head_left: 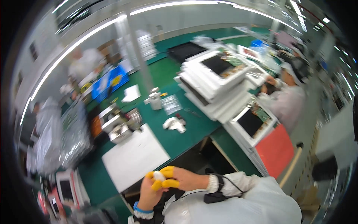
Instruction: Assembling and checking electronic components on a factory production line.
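My left hand (150, 191) and my right hand (185, 179) meet at the near edge of the bench, both with yellow covers on the fingertips. Between those fingertips is a small white rounded thing (159, 175), its kind too blurred to make out. The fingers of both hands are closed about it and partly hide it. Just beyond the hands a white sheet (136, 158) lies flat on the green bench top (158, 131). Farther off lies a crumpled white cloth (174, 124).
Metal fixtures (115, 125) stand at the sheet's far left corner. White framed panels (214, 80) are stacked at the far right, with a red sheet (276, 151) nearer. A blue bin (110, 83) is at the back left. A co-worker (286, 99) sits to the right.
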A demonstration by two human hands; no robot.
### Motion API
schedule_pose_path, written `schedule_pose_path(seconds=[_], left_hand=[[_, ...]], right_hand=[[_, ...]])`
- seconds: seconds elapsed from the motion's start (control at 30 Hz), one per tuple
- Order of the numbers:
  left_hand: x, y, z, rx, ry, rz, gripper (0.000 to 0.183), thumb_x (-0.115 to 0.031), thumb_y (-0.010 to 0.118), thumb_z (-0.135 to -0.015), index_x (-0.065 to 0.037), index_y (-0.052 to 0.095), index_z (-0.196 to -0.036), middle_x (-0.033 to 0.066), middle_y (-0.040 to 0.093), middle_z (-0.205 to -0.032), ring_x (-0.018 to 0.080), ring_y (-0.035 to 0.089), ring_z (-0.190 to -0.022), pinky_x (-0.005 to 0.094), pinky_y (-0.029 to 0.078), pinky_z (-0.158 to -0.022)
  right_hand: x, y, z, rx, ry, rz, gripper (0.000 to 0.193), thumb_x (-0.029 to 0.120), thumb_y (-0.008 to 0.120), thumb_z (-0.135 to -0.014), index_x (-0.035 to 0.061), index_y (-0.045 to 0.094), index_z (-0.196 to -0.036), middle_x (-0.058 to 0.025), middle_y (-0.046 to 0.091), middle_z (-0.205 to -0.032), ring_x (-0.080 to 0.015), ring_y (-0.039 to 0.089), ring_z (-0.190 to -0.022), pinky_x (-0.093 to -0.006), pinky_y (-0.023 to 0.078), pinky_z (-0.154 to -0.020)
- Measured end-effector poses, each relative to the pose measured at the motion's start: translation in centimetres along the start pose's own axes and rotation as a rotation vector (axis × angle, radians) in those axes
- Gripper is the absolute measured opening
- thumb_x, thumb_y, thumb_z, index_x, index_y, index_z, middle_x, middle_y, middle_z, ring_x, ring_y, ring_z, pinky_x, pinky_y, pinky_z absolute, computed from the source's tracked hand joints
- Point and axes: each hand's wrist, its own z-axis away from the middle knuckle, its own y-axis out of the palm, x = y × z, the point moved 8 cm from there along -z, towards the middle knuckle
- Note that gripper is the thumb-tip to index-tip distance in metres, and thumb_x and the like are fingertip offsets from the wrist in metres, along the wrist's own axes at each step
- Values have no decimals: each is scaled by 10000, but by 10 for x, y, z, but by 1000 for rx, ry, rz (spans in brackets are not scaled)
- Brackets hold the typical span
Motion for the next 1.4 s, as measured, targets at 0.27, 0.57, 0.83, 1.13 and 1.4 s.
schedule_pose_path(seconds=[0.27,0.57,0.83,1.13,1.4], left_hand=[[1,7,10,215,-160,226,397,-233,626,-899,-63,403,-1179,109,584,-1013,158,644,-747,242,557,-671],[-41,5,19,24,215,-99,282,-162,550,-948,12,484,-1160,141,618,-1062,202,650,-903,307,546,-813],[-57,-3,23,-151,210,-327,237,-102,579,-931,31,533,-1121,112,646,-982,142,652,-790,250,548,-736],[-56,-11,20,-193,316,-457,253,-156,605,-919,8,548,-1103,89,651,-923,123,635,-720,222,534,-680],[-61,-18,20,-224,443,-274,336,-244,589,-924,-17,539,-1167,60,631,-1010,112,592,-864,225,473,-812]], right_hand=[[-25,20,0,12,254,-676,426,161,626,-908,50,450,-1280,-41,505,-1175,-130,496,-1075,-270,370,-968],[-20,5,-26,-186,256,-492,342,210,669,-881,27,529,-1134,-32,604,-956,-99,579,-895,-238,469,-797],[9,-11,-39,-13,195,-210,360,131,560,-941,-13,468,-1258,-122,595,-1008,-132,587,-900,-252,473,-781],[5,9,-24,293,405,-288,347,194,477,-987,-8,438,-1266,-48,558,-886,-99,524,-732,-229,453,-687],[8,8,-28,37,303,-739,358,243,486,-989,20,461,-1267,-17,586,-915,-50,471,-678,-169,394,-623]])
